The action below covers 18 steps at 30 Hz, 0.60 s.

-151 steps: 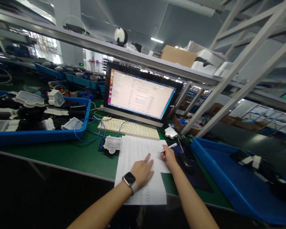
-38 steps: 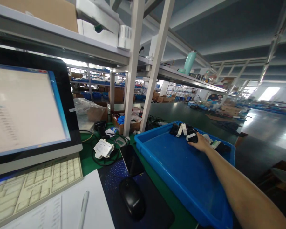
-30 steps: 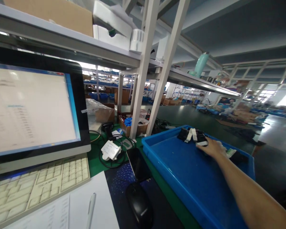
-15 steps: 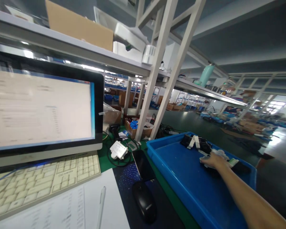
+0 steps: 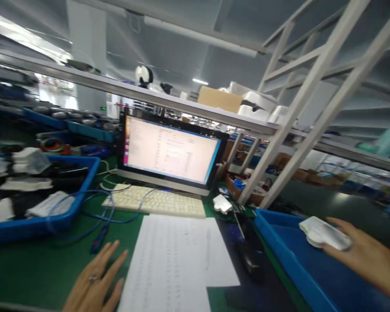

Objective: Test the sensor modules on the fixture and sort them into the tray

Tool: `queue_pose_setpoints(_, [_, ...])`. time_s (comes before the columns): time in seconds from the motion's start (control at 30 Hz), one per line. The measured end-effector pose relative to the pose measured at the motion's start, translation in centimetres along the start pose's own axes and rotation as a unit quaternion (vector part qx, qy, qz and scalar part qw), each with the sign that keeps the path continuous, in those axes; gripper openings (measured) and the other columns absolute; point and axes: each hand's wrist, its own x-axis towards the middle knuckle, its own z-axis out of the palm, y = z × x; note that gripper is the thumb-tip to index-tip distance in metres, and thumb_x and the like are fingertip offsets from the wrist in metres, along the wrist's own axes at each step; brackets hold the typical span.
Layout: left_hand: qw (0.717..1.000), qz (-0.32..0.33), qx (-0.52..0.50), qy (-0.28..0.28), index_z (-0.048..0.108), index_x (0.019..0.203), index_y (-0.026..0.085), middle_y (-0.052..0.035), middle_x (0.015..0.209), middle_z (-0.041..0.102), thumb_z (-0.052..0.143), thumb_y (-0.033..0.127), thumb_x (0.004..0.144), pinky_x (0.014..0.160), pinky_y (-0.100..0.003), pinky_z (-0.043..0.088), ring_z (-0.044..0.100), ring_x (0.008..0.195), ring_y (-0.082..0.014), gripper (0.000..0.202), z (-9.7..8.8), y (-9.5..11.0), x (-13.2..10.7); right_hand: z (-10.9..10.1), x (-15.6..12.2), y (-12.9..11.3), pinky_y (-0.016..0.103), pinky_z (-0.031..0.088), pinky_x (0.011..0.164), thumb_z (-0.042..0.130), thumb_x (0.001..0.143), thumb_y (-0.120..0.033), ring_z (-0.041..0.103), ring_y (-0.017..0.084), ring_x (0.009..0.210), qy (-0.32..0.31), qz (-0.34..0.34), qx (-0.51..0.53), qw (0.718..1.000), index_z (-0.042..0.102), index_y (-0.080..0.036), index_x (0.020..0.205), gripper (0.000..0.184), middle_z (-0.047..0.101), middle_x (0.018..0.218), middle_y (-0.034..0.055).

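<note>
My right hand is closed around a white flat plastic device with a rounded lobe, held above the right blue tray. Low on the left, my left hand, wearing a ring, has its fingers spread at the green mat. It holds nothing. Just beyond its fingertips lies the dark plug of a blue cable. Printed sheets of paper lie to the right of that hand. Motion blur hides fine detail on the device.
A monitor stands behind a keyboard. On the left, a blue tray holds white devices and black items. A black mouse and another white device are near the right tray. White shelf posts rise behind.
The view has swung left. My right hand has lifted the white device up from the tray, and my left hand has come into view.
</note>
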Motion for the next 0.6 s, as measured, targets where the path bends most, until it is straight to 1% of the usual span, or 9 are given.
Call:
queue_pose_setpoints(0.07, [0.999,0.005,0.043,-0.022,0.037,0.135,0.030,-0.0034,0.136,0.045,0.046,0.033,0.084,0.095,-0.040,0.044,0.047,0.120,-0.0260,0.052,-0.8,-0.2,-0.4,0.5,-1.8,-7.6,0.052,0.046,0.085,0.061,0.045,-0.049,0.057,0.038,0.096,0.004,-0.046,0.058,0.997,0.048,-0.038,0.110,0.067,0.060,0.110,0.0093])
queue_pose_setpoints(0.13, [0.999,-0.009,0.044,-0.020,0.030,0.138,0.025,-0.0064,0.137,0.043,0.045,0.029,0.085,0.096,-0.040,0.044,0.042,0.125,-0.0260,0.056,-0.9,-0.2,-0.6,2.2,-4.6,-15.4,0.047,0.046,0.089,0.061,0.050,-0.044,0.057,0.034,0.100,-0.024,-0.140,0.140,0.980,0.051,-0.036,0.111,0.062,0.059,0.113,0.0059])
queue_pose_setpoints(0.17, [0.999,-0.022,0.035,-0.018,0.028,0.139,0.025,-0.0071,0.137,0.042,0.044,0.028,0.086,0.098,-0.040,0.043,0.040,0.126,-0.0257,0.055,-0.9,-0.1,-0.6,3.4,-6.2,-19.1,0.046,0.044,0.092,0.060,0.054,-0.040,0.056,0.032,0.103,-0.042,-0.195,0.183,0.963,0.051,-0.034,0.113,0.060,0.058,0.115,0.0048])
queue_pose_setpoints(0.23, [0.998,-0.056,0.011,-0.014,0.025,0.139,0.023,-0.0090,0.138,0.040,0.042,0.025,0.087,0.100,-0.043,0.040,0.034,0.130,-0.0254,0.054,-1.0,-0.1,-0.6,6.5,-9.4,-25.9,0.046,0.042,0.094,0.057,0.060,-0.033,0.053,0.030,0.107,-0.088,-0.298,0.274,0.910,0.050,-0.029,0.116,0.056,0.058,0.116,0.0050])
queue_pose_setpoints(0.33, [0.995,-0.098,-0.022,-0.019,0.023,0.139,0.022,-0.0108,0.141,0.033,0.044,0.025,0.087,0.103,-0.046,0.037,0.026,0.134,-0.0261,0.057,-1.6,-0.3,-0.3,11.6,-13.1,-33.9,0.043,0.041,0.093,0.054,0.064,-0.021,0.052,0.025,0.106,-0.141,-0.391,0.370,0.831,0.049,-0.025,0.119,0.055,0.058,0.115,0.0066])
queue_pose_setpoints(0.4, [0.993,-0.115,-0.026,-0.018,0.022,0.139,0.022,-0.0108,0.143,0.029,0.047,0.025,0.085,0.104,-0.048,0.034,0.023,0.135,-0.0275,0.060,-1.8,-0.8,0.0,14.7,-14.5,-37.5,0.043,0.040,0.094,0.054,0.063,-0.015,0.051,0.025,0.108,-0.153,-0.419,0.406,0.798,0.049,-0.024,0.118,0.056,0.057,0.116,0.0074])
queue_pose_setpoints(0.47, [0.992,-0.126,-0.019,-0.014,0.023,0.139,0.022,-0.0112,0.143,0.028,0.051,0.025,0.082,0.105,-0.050,0.031,0.021,0.135,-0.0291,0.063,-1.8,-1.5,0.4,17.0,-15.3,-39.9,0.043,0.040,0.093,0.055,0.061,-0.012,0.050,0.025,0.108,-0.167,-0.436,0.426,0.775,0.049,-0.023,0.117,0.057,0.056,0.116,0.0076])
queue_pose_setpoints(0.53, [0.991,-0.130,-0.009,-0.015,0.024,0.139,0.021,-0.0119,0.143,0.030,0.054,0.025,0.079,0.105,-0.051,0.030,0.021,0.135,-0.0304,0.067,-1.5,-2.3,0.8,18.6,-15.6,-41.2,0.043,0.038,0.095,0.053,0.060,-0.009,0.049,0.025,0.110,-0.171,-0.446,0.440,0.761,0.050,-0.022,0.118,0.060,0.055,0.117,0.0084])
queue_pose_setpoints(0.6, [0.992,-0.124,-0.001,-0.026,0.027,0.137,0.021,-0.0121,0.142,0.032,0.058,0.025,0.076,0.105,-0.052,0.030,0.022,0.134,-0.0312,0.069,-0.9,-2.8,1.3,19.4,-15.8,-41.7,0.045,0.034,0.100,0.051,0.059,-0.007,0.044,0.025,0.117,-0.172,-0.448,0.444,0.757,0.048,-0.022,0.122,0.065,0.052,0.122,0.0094])
